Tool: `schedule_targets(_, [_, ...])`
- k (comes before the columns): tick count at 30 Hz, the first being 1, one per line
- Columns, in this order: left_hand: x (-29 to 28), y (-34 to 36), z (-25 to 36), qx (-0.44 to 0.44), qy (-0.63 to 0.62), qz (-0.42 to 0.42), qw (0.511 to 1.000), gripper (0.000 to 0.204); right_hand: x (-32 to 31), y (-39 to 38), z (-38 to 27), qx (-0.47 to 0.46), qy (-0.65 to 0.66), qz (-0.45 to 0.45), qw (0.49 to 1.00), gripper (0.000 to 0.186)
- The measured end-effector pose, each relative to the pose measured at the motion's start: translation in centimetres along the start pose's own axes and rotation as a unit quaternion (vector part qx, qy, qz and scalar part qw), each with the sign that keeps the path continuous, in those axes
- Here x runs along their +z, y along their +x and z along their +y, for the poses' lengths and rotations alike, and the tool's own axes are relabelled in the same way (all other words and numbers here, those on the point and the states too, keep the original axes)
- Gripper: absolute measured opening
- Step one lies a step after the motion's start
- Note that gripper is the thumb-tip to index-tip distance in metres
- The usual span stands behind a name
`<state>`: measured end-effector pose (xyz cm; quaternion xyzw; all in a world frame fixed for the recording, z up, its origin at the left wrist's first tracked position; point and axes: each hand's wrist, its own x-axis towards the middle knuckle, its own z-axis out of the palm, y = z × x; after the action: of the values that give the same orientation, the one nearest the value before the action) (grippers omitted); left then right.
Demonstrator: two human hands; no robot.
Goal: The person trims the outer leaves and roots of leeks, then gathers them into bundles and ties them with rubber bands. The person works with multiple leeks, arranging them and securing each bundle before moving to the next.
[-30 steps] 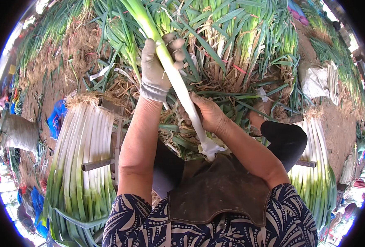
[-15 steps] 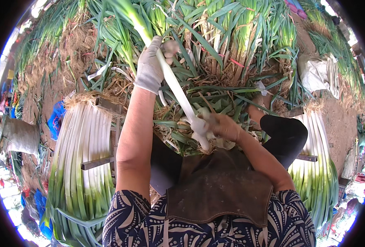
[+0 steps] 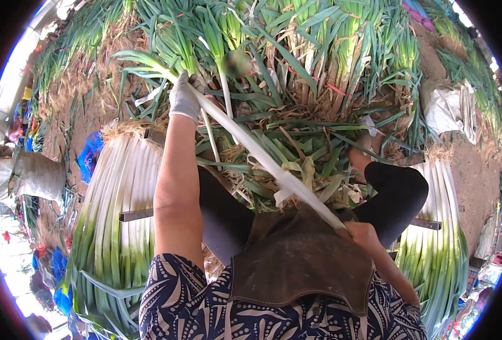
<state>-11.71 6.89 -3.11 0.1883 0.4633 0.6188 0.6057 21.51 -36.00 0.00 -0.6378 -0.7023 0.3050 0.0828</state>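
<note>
My left hand, in a pale glove, is closed round a long leek just below its green leaves. The white shaft slants down to the right across my lap. At its lower end my right hand is curled, its fingers mostly turned from view. A thin pale strip of skin hangs from the lower part of the shaft. Beneath lies a heap of green leaves and peelings. A brown apron covers my lap.
Trimmed leeks lie side by side on a rack at my left and another at my right, roots away from me. Untrimmed bunches stand ahead. A white sack sits at the far right, and blue netting at left.
My right hand has moved right and toward me, to the leek's lower end. My left hand has shifted left and slightly nearer. The leek now slants more across my lap.
</note>
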Motion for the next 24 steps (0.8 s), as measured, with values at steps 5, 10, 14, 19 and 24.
schedule_targets(5, [-1.0,0.2,-0.5,0.005,-0.005,0.009,1.0,0.017,-3.2,-3.1,-1.5,0.009,0.046,0.028,0.999,0.025])
schedule_targets(10, [-1.2,-0.2,0.3,0.008,-0.028,0.068,0.997,0.019,-4.7,-7.1,0.3,0.06,-0.002,-0.001,0.998,0.018])
schedule_targets(14, [-5.4,2.7,2.6,0.039,-0.009,0.062,0.997,0.016,-5.0,-9.4,1.7,0.168,-0.078,-0.091,0.979,0.02])
schedule_targets(19, [-2.7,0.7,0.7,0.089,-0.026,0.101,0.99,0.015,-7.0,-0.5,1.2,0.092,-0.156,0.02,0.983,0.045])
schedule_targets(24, [1.3,-4.0,-0.1,0.068,-0.047,0.091,0.992,0.019,-5.4,9.6,-1.9,-0.05,-0.129,0.176,0.975,0.066])
